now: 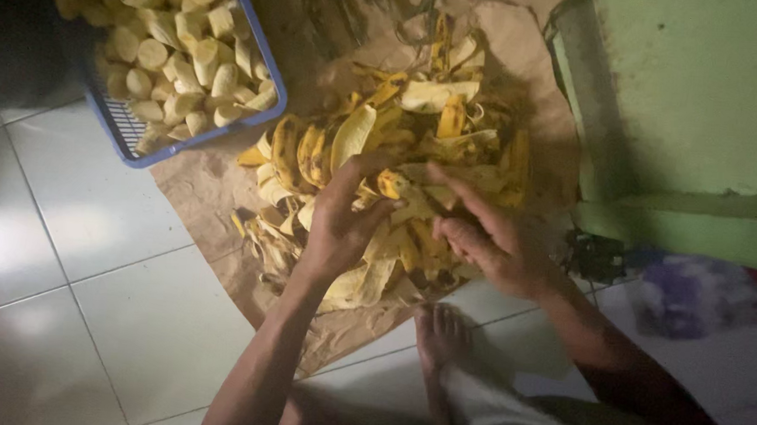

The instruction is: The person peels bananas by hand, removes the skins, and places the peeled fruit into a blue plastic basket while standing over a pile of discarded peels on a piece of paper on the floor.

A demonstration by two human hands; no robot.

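My left hand (343, 219) grips a yellow banana (391, 184) above a heap of banana peels (437, 120), its fingers curled round the fruit's near end. My right hand (482, 232) is beside it, fingers bent, touching the same banana's other side and its loose peel. A few unpeeled bananas (299, 151) lie at the heap's left edge. Everything rests on a sheet of brown paper (213, 194) spread over the white tiled floor.
A blue plastic basket (269, 66) at upper left holds several peeled banana pieces (187, 48). A green wall (710, 93) with a step stands at right. My bare foot (441, 339) rests on the tiles below the paper. Crumpled cloth (697, 298) lies at right.
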